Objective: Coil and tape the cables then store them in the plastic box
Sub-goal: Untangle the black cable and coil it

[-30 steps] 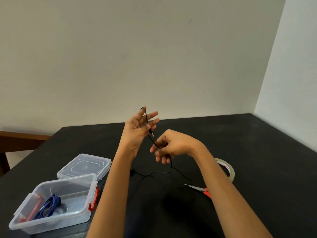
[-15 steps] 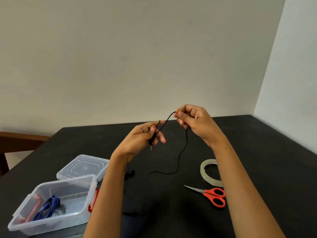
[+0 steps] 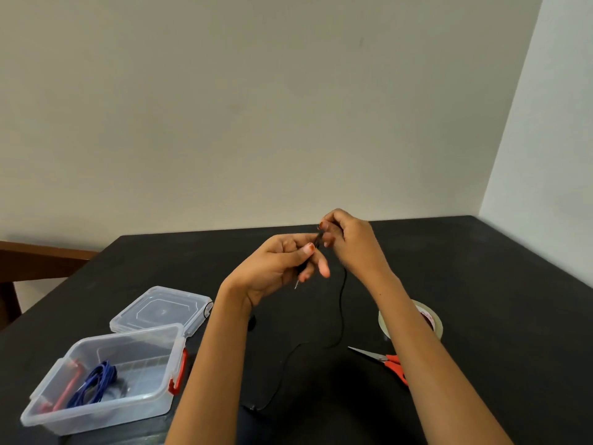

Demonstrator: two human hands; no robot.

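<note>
Since the frame half a second before, your right hand (image 3: 348, 242) came down and inward to meet your left hand (image 3: 282, 268) at the centre of the frame, closing the loop of black cable (image 3: 342, 303) you had drawn out between them. Your left thumb and forefinger pinched the gathered turns, with the metal plug tip poking out below that hand. Your right fingertips were pressed onto the same bundle; whether they gripped the cable or only steadied it was hard to tell, as the strands blurred together there. The loose tail dropped from your hands, curved down across the black table (image 3: 481, 284) and ran toward the lower centre of the frame.

To coil well, you needed to keep each new turn the same size as the last, lay it flat against the others in the left pinch, and feed the slack through the right fingers so it did not twist.

At lower left the plastic box (image 3: 154, 396) stood open with a blue cable (image 3: 96, 380) already inside, its lid (image 3: 160, 311) lying just behind. The tape roll (image 3: 433, 319) and red scissors (image 3: 393, 364) waited at lower right, partly behind your forearm. Red print showed on the tape's core, but it was too small to read.
</note>
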